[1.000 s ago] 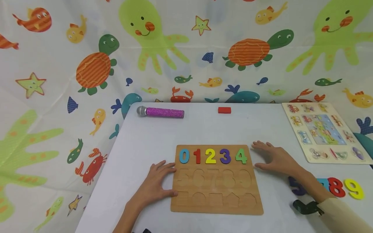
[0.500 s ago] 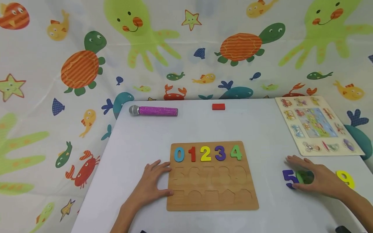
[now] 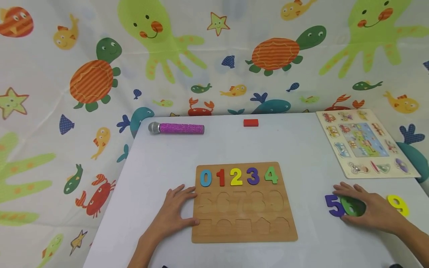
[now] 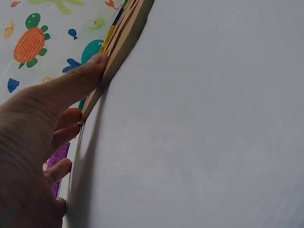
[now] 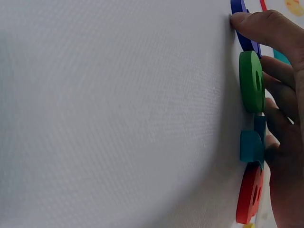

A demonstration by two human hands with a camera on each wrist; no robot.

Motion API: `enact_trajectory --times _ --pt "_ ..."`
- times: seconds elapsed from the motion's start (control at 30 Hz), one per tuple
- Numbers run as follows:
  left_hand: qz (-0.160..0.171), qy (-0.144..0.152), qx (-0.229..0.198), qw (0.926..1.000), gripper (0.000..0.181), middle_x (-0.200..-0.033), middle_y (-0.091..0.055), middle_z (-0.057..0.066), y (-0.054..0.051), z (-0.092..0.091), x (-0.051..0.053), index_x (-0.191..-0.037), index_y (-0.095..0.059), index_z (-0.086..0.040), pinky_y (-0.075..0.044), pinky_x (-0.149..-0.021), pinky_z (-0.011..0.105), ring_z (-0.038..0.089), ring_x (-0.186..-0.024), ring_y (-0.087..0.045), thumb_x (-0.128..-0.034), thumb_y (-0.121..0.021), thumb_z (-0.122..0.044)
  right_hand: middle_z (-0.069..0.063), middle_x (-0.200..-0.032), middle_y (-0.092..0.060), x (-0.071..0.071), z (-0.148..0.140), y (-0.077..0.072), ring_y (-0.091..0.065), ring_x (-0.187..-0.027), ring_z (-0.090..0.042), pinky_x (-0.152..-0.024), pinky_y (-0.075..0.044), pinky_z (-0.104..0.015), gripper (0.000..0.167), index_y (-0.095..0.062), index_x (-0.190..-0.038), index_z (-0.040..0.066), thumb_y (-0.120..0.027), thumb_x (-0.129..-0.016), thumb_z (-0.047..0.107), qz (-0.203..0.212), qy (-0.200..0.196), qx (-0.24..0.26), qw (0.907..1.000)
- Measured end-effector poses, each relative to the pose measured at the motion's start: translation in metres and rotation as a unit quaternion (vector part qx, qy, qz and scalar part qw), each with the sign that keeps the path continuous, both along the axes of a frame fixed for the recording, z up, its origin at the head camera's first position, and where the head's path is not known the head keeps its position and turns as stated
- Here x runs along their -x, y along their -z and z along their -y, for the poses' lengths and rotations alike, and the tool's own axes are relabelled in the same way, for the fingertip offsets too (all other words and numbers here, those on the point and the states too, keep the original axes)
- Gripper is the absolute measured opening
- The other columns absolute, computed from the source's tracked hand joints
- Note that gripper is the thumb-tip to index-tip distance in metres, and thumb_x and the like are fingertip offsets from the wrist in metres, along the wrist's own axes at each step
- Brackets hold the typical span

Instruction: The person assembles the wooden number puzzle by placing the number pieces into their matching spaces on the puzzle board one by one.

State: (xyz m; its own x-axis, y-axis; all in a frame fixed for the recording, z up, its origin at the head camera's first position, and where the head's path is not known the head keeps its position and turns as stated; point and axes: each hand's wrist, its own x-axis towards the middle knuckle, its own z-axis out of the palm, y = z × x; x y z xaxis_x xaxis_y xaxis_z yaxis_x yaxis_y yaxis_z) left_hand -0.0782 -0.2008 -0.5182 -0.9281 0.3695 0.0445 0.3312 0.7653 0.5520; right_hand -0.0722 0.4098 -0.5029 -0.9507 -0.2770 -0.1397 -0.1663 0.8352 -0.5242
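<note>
Board [image 3: 244, 215] against left hand [image 3: 171, 213] fingertips, thumb and fingers apart along its edge. Right hand [image 3: 373, 212]: thumb and fingers apart, straddling green 6 [image 5: 249, 80]; can't tell if they touch it. Purple 5 [image 3: 335, 203] by the thumb tip, yellow 9 [image 3: 404, 208] just past the back of the hand.

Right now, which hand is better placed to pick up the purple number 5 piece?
Likely the right hand: it is beside the purple number 5 piece, whereas the left hand touches the left edge of the brown wooden board.
</note>
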Motion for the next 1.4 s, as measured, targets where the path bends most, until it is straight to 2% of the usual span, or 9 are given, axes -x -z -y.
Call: enact_trajectory --times 0.43,0.73,0.8,0.83,0.93,1.03,1.1,1.27,1.4 --pt "-0.002 0.002 0.0 1.0 0.08 -0.149 -0.046 -0.01 0.003 0.001 0.001 -0.132 -0.061 -0.02 -0.006 -0.117 0.059 0.024 -0.145 -0.023 -0.0661 -0.084 -0.061 -0.023 -0.149 -0.042 -0.002 0.005 0.005 -0.024 -0.128 -0.068 -0.093 -0.009 -0.086 0.079 -0.058 -0.139 0.021 -0.088 -0.07 0.045 -0.013 0.013 -0.015 0.9997" --pt "0.003 0.004 -0.001 1.0 0.081 -0.148 -0.046 -0.009 0.004 -0.001 0.001 -0.132 -0.061 -0.02 -0.006 -0.117 0.06 0.024 -0.145 -0.023 -0.0674 -0.081 -0.064 -0.019 -0.15 -0.042 0.001 0.015 0.006 -0.025 -0.131 -0.063 -0.103 -0.01 -0.078 0.076 -0.055 -0.143 0.023 -0.086 -0.075 0.039 -0.037 0.018 0.039 0.9984" --pt "0.001 0.004 -0.004 1.0 0.081 -0.148 -0.046 -0.009 0.004 0.0 0.001 -0.132 -0.061 -0.02 -0.006 -0.117 0.06 0.024 -0.145 -0.023 -0.0672 -0.082 -0.063 -0.019 -0.147 -0.046 0.006 0.02 0.006 -0.031 -0.131 -0.06 -0.108 -0.015 -0.073 0.076 -0.055 -0.142 0.024 -0.087 -0.074 0.037 -0.064 0.014 0.04 0.997" --pt "-0.002 0.003 -0.005 1.0 0.081 -0.148 -0.047 -0.009 0.004 0.0 0.001 -0.132 -0.061 -0.02 -0.006 -0.117 0.06 0.025 -0.145 -0.024 -0.0668 -0.082 -0.063 -0.018 -0.146 -0.048 0.009 0.024 0.006 -0.034 -0.134 -0.052 -0.114 -0.017 -0.063 0.077 -0.055 -0.142 0.024 -0.088 -0.074 0.036 -0.079 0.011 0.04 0.996" --pt "-0.01 0.002 -0.01 0.9999 0.082 -0.148 -0.047 -0.009 0.005 0.001 0.001 -0.132 -0.061 -0.019 -0.006 -0.117 0.061 0.025 -0.145 -0.024 -0.066 -0.083 -0.062 -0.017 -0.139 -0.055 0.02 0.038 0.008 -0.035 -0.141 -0.017 -0.118 -0.02 -0.03 0.077 -0.059 -0.138 0.021 -0.091 -0.069 0.032 -0.133 -0.003 0.041 0.9903" --pt "-0.014 0.003 -0.013 0.9998 0.082 -0.148 -0.047 -0.009 0.005 0.002 0.0 -0.132 -0.061 -0.019 -0.006 -0.116 0.062 0.025 -0.145 -0.024 -0.066 -0.083 -0.062 -0.017 -0.133 -0.06 0.03 0.056 0.008 -0.03 -0.131 0.012 -0.108 -0.015 -0.006 0.076 -0.063 -0.133 0.015 -0.093 -0.066 0.029 -0.171 -0.021 0.05 0.9838" --pt "-0.014 0.005 -0.015 0.9998 0.081 -0.148 -0.047 -0.009 0.006 0.002 0.0 -0.132 -0.061 -0.019 -0.006 -0.116 0.062 0.025 -0.145 -0.024 -0.0664 -0.083 -0.062 -0.019 -0.132 -0.06 0.036 0.07 0.007 -0.036 -0.134 0.005 -0.11 -0.017 -0.009 0.075 -0.063 -0.132 0.011 -0.093 -0.065 0.027 -0.182 -0.032 0.057 0.981" --pt "-0.014 0.004 -0.015 0.9998 0.08 -0.148 -0.047 -0.01 0.006 0.001 -0.001 -0.131 -0.062 -0.019 -0.006 -0.116 0.061 0.024 -0.145 -0.024 -0.0661 -0.084 -0.06 -0.017 -0.134 -0.06 0.047 0.111 0.002 -0.051 -0.127 -0.035 -0.115 -0.022 -0.02 0.075 -0.062 -0.132 0.009 -0.093 -0.067 0.028 -0.182 -0.043 0.068 0.9799" --pt "-0.02 0.003 -0.016 0.9997 0.079 -0.148 -0.047 -0.01 0.005 0.002 -0.001 -0.13 -0.062 -0.019 -0.007 -0.116 0.061 0.025 -0.145 -0.025 -0.0654 -0.085 -0.058 -0.017 -0.134 -0.059 0.058 0.149 0.002 -0.052 -0.125 -0.038 -0.116 -0.027 -0.031 0.074 -0.063 -0.131 0.007 -0.093 -0.066 0.026 -0.188 -0.07 0.099 0.9746"
